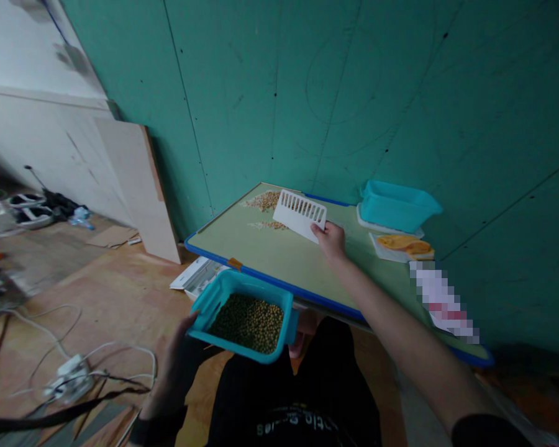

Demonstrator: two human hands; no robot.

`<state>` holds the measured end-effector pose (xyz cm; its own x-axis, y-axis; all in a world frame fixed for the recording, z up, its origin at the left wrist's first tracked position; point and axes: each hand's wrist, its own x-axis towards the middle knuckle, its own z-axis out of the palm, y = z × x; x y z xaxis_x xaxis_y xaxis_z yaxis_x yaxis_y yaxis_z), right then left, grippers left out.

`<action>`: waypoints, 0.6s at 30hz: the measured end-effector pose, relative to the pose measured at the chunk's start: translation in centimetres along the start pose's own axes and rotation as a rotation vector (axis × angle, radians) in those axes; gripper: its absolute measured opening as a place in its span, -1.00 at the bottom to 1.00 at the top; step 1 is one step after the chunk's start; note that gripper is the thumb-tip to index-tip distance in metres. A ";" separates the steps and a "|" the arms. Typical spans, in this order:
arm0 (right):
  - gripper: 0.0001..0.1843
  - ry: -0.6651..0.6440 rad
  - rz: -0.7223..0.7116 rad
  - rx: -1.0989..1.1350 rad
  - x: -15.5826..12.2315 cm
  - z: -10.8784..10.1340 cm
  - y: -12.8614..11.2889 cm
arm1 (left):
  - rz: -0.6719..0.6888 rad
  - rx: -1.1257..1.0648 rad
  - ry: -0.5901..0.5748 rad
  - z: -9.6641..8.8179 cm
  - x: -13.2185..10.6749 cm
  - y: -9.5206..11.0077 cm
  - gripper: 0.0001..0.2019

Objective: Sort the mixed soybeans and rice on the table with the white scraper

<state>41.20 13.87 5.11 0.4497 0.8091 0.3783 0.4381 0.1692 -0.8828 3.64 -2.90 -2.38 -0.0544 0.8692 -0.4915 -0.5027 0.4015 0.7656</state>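
My left hand (185, 347) grips the left rim of a teal plastic basin (208, 299), holding it low in front of the table edge above my lap. Round dried beans (249, 318) cover its bottom, darker on the left and tan on the right. My right hand (330, 241) pinches the lower right corner of a white slotted plastic scraper (292, 222), tilted over the table. Two patches of tan beans lie beside it: a larger far pile (264, 200) and a smaller near pile (274, 225). The scraper partly hides both.
The pale green tabletop (261, 248) has a blue edge and stands against a green wall. On its right are another teal basin (394, 205), an orange cloth-like item (403, 244) and a pixelated packet (442, 301). A white power strip (72, 375) with cords lies on the floor.
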 end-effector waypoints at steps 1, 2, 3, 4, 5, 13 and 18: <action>-0.66 0.004 0.007 0.006 0.0 0.0 0.1 | 0.002 -0.013 0.009 0.0 0.0 -0.1 -0.64; -0.65 0.003 0.013 0.013 0.0 0.1 0.2 | -0.002 -0.026 0.017 -0.1 0.0 -0.2 -0.64; -0.64 -0.005 0.015 0.019 0.0 0.1 0.2 | -0.006 -0.034 0.019 -0.2 0.0 -0.4 -0.63; -0.63 -0.018 0.012 0.025 0.0 0.1 0.3 | -0.009 -0.036 0.016 -0.3 0.1 -0.6 -0.63; -0.62 -0.032 0.004 0.030 0.0 0.2 0.3 | -0.009 -0.034 0.007 -0.5 0.1 -0.8 -0.63; -0.63 -0.062 0.012 0.082 0.0 0.4 0.2 | 0.034 -0.003 0.000 -1.9 1.3 -2.1 -0.55; -0.63 -0.101 0.039 0.115 -0.2 0.2 -0.2 | 0.031 -0.010 -0.003 -1.3 0.8 -1.7 -0.56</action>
<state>40.82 13.79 5.13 0.3816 0.8678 0.3182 0.3275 0.1950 -0.9245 3.28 -3.26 -4.64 -0.0675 0.8819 -0.4667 -0.5098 0.3716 0.7759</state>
